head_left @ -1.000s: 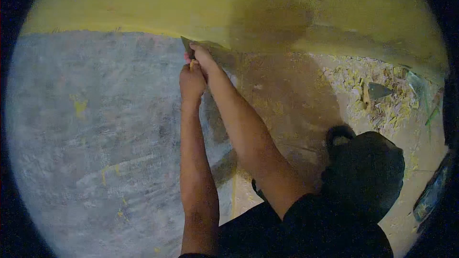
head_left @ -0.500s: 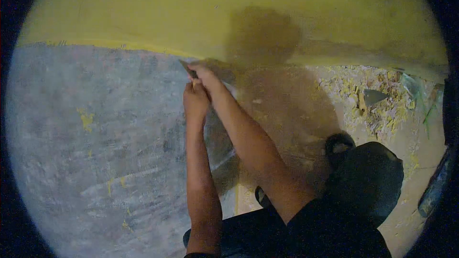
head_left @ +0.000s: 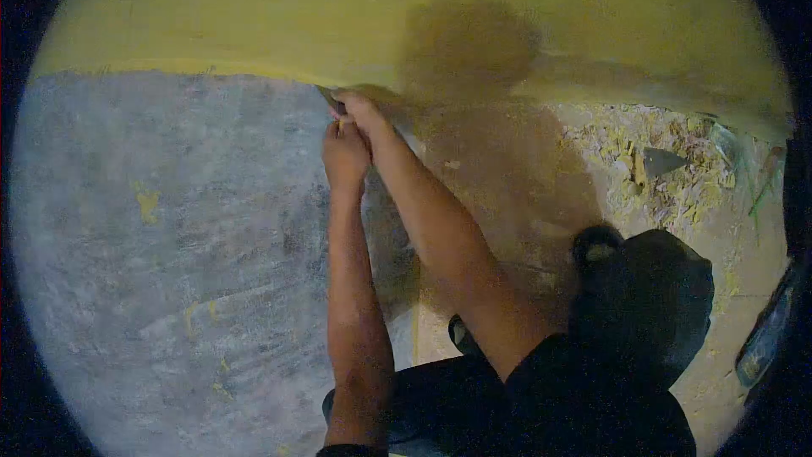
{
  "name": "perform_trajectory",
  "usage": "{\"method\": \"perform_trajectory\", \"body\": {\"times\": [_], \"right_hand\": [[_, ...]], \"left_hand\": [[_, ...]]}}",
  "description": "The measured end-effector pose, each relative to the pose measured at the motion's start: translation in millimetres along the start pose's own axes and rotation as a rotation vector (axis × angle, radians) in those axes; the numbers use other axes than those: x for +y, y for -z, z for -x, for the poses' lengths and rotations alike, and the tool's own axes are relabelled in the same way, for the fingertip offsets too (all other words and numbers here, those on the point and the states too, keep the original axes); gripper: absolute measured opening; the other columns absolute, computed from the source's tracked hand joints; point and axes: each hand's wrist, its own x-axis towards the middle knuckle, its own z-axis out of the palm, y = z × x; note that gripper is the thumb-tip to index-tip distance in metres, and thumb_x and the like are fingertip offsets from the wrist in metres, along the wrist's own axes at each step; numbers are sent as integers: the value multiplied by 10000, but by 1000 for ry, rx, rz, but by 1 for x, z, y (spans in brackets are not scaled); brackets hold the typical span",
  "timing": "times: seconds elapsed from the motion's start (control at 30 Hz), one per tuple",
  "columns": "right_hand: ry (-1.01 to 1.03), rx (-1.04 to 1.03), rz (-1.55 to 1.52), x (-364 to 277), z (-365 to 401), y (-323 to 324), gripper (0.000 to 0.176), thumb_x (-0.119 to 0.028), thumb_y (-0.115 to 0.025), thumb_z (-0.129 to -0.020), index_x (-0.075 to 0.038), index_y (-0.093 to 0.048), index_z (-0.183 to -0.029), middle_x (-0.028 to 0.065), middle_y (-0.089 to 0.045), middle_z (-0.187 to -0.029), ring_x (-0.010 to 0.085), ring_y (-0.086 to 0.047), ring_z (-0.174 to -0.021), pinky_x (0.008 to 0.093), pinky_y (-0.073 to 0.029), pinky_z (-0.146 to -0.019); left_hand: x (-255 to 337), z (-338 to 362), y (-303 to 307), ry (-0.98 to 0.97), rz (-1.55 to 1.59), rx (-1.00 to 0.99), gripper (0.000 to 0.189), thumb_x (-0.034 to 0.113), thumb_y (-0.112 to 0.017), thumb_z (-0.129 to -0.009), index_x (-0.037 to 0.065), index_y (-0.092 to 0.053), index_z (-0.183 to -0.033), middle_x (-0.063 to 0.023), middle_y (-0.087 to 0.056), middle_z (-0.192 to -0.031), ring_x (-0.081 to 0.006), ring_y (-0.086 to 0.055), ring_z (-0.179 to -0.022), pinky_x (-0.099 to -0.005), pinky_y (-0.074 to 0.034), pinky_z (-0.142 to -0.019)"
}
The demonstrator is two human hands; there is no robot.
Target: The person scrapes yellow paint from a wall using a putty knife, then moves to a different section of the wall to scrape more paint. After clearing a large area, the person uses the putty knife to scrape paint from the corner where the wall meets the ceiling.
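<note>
While both arms reached forward, the left hand (head_left: 345, 156) and right hand (head_left: 364, 112) were closed around the scraper (head_left: 325, 95), hiding most of its handle. Its long axis ran aslant, blade pointing up-left in view, at the border between the grey surface (head_left: 194, 203) and yellow surface (head_left: 254, 8). Rightward, a triangular blade (head_left: 663, 162) lay among flakes (head_left: 677, 203).

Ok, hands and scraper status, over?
Left hand and right hand on scraper, by yellow surface. Second scraper aside on flakes. Nothing visibly blocking.
</note>
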Motion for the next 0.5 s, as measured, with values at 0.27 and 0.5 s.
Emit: {"method": "perform_trajectory", "body": {"times": [0.27,0.5], "right_hand": [[18,118,172,-52,91,-35,170,-203,-573,-890,-65,-591,-793,47,-568,-675,169,-481,-485,335,-385,-439],[59,126,-17,0,10,4,139,-198,-597,-879,-62,-588,-847,52,-557,-688,189,-505,-547,339,-404,-471]], "left_hand": [[-1,-2,-4,18,-8,32,397,322,-486,-932,-51,-593,-1013,-283,-636,-915,-409,-623,-881,-455,-461,-778],[24,3,15,10,0,-148,377,290,-473,-949,-66,-592,-987,-266,-642,-887,-400,-619,-839,-436,-458,-743]]}}
